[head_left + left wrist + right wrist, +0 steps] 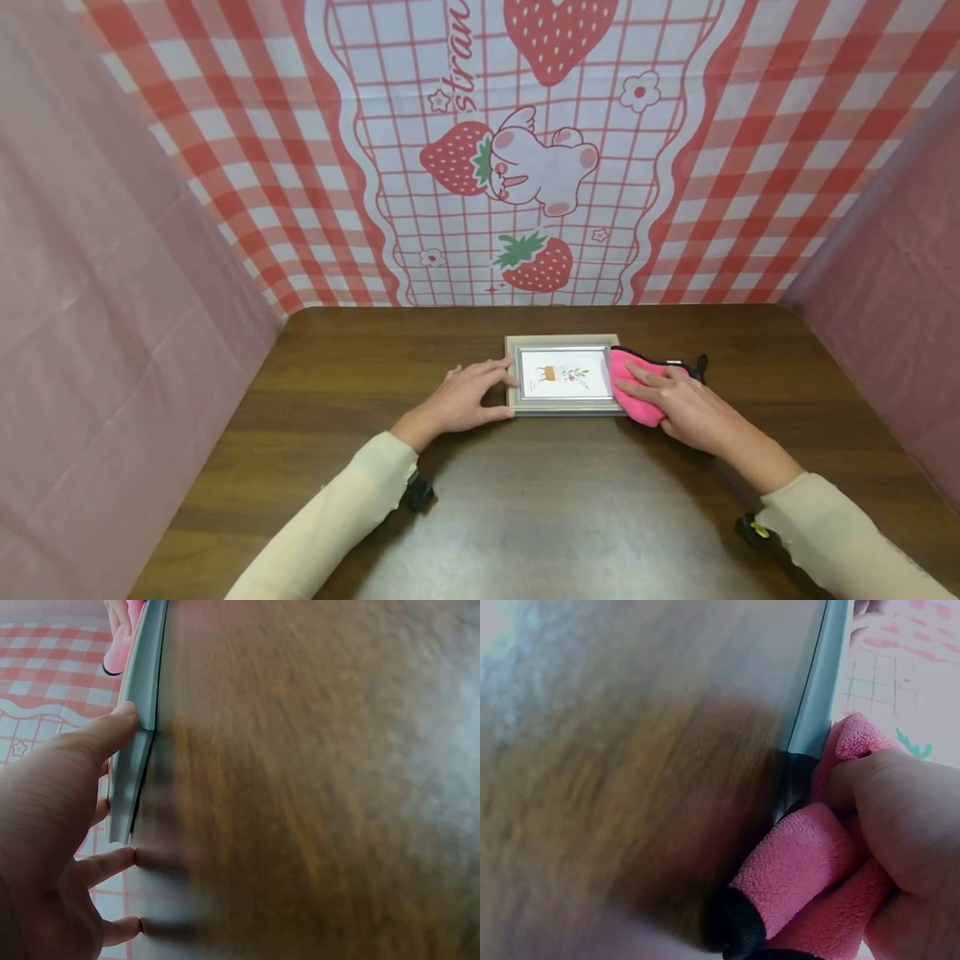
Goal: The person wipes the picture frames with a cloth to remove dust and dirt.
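A picture frame point(566, 408) lies flat on the brown table, its pale border around a small printed drawing. At its left end, my left hand point(463, 398) holds the edge, with the thumb against the near side. In the left wrist view, that thumb point(112, 733) touches the frame's side point(133, 780), while two lower fingertips rest on the tabletop. My right hand point(693, 408) grips a pink fleecy cloth point(636, 410) with black edging over the frame's right end. The right wrist view shows the cloth point(799, 855) bunched under the thumb; the fingers' undersides are hidden.
The wooden table point(517, 500) runs up to a back wall covered by a red-and-white checked strawberry cloth point(540, 167). Pink curtains point(112, 292) hang along the left and right sides. A small dark device point(418, 492) sits on each wrist.
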Tool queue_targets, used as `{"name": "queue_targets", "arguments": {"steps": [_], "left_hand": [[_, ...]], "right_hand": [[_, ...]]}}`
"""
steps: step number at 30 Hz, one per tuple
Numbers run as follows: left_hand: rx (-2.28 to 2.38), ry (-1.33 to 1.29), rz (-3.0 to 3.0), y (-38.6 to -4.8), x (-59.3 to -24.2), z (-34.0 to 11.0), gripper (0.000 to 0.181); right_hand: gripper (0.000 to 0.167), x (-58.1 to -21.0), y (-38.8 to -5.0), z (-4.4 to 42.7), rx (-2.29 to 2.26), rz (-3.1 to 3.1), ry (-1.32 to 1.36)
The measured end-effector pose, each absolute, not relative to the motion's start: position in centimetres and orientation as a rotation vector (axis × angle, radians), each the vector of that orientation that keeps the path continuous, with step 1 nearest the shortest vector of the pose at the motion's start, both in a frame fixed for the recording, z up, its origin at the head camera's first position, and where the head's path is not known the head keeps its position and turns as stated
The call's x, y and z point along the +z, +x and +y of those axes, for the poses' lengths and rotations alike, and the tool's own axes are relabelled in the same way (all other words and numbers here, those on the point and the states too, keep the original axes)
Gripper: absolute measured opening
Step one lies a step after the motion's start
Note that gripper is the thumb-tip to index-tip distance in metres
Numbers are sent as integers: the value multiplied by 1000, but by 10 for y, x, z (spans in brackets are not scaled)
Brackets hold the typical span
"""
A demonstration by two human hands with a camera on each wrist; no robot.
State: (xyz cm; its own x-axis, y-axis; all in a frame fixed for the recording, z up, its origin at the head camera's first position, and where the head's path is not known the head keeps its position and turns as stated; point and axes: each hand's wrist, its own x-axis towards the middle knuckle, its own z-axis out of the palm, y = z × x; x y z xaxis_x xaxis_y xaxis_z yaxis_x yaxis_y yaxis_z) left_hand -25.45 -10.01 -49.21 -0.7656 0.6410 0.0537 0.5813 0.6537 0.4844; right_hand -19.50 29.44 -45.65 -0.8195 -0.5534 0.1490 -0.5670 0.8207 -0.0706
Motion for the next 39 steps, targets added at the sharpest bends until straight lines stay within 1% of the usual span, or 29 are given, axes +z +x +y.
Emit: {"name": "queue_targets", "arguments": {"steps": [3,6,8,10,11,16,24,31,39], "left_hand": [[761,1027,2745,-260,-501,-102,49],[757,995,2727,-262,-502,-102,50],[769,1006,2736,-268,-513,-104,50],[752,993,2730,-268,-513,-104,51],[752,996,2733,-271,-518,-105,51],[734,999,2715,-273,-516,-105,51],[704,1008,2713,-275,-517,-104,51],[751,1018,2698,-271,-509,-103,50],[682,1017,2686,-281,-519,-104,52]], "right_hand": [[79,-456,-196,293,174,-2892,893],[79,-456,-196,292,179,-2902,888],[79,-455,-197,291,180,-2908,881],[78,-455,-197,291,175,-2912,878],[78,-455,-197,291,172,-2910,882],[76,-454,-202,290,161,-2893,904],[71,-452,-220,290,151,-2891,909],[69,-447,-237,286,163,-2954,840],[67,-443,-256,283,168,-3014,767]]}}
